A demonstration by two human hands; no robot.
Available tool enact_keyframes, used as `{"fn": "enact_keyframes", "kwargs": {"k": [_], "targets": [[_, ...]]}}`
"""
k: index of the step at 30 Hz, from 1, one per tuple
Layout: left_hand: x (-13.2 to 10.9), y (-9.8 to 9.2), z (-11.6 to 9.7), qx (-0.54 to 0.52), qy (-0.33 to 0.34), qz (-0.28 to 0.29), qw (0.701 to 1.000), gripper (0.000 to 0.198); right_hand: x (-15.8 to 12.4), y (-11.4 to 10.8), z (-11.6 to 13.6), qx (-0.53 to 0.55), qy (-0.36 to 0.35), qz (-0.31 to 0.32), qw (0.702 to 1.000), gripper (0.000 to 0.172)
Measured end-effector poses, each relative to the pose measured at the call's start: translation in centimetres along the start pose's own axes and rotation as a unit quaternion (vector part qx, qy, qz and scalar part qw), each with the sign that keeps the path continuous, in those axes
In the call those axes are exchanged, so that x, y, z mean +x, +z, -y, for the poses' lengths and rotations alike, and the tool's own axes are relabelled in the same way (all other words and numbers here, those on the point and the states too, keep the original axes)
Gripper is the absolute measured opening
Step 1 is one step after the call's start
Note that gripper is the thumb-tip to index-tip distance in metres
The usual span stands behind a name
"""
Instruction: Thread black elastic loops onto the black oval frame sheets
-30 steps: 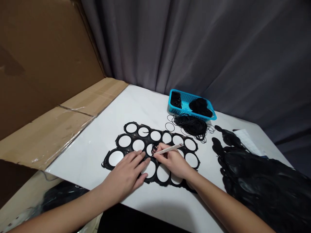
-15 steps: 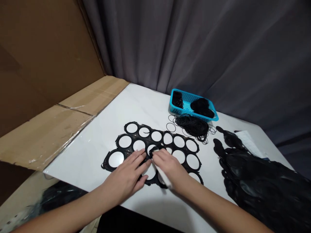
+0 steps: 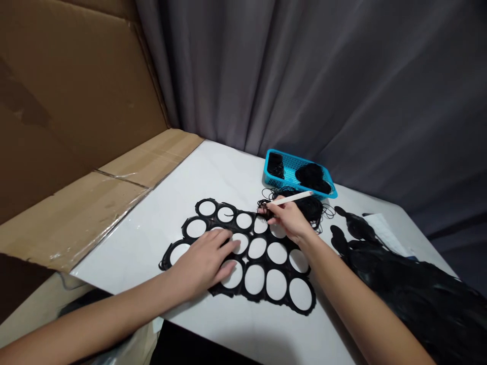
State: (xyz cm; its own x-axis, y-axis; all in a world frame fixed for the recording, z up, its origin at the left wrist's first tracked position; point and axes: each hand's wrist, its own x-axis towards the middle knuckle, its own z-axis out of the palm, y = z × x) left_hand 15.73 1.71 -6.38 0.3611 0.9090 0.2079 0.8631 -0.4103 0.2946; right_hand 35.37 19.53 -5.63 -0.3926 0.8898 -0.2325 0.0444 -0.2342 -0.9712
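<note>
Swinging away from the open left hand [image 3: 205, 261], the right hand [image 3: 286, 217] is gripping a slim white stick [image 3: 292, 198] at a tangled pile of thin black rings [image 3: 310, 208], leaving the left alone resting on the flat, round-holed black sheet [image 3: 267, 266].

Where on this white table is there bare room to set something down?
The widest patch of table lies between the cardboard and the black holed sheet; a narrower strip runs between the sheet and the near edge. Crowded: behind the sheet, with the right hand, loose black rings and blue basket; and right, under the black pile.
</note>
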Motion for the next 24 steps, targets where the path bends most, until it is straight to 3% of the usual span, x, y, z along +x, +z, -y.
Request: {"fn": "enact_keyframes", "kwargs": {"k": [6,9,15,24], "targets": [[2.4,2.0,1.7,0.047,0.013,-0.021,0.999,0.041,-0.5,1.7,-1.1,0.08,0.07,0.099,0.989,0.03],[2.1,2.8,2.0,0.044,0.01,-0.031,0.999,0.04,-0.8,1.8,-1.7,0.026,0.045,0.145,0.988,0.032],[1.5,3.7,2.4,0.071,0.018,-0.036,0.997,0.043,-1.7,1.8,-2.8,-0.216,-0.087,0.149,0.961,0.025],[1.5,3.8,2.4,0.098,0.021,-0.034,0.994,0.044,-1.7,2.2,-3.0,-0.267,-0.103,0.146,0.947,0.022]]}}
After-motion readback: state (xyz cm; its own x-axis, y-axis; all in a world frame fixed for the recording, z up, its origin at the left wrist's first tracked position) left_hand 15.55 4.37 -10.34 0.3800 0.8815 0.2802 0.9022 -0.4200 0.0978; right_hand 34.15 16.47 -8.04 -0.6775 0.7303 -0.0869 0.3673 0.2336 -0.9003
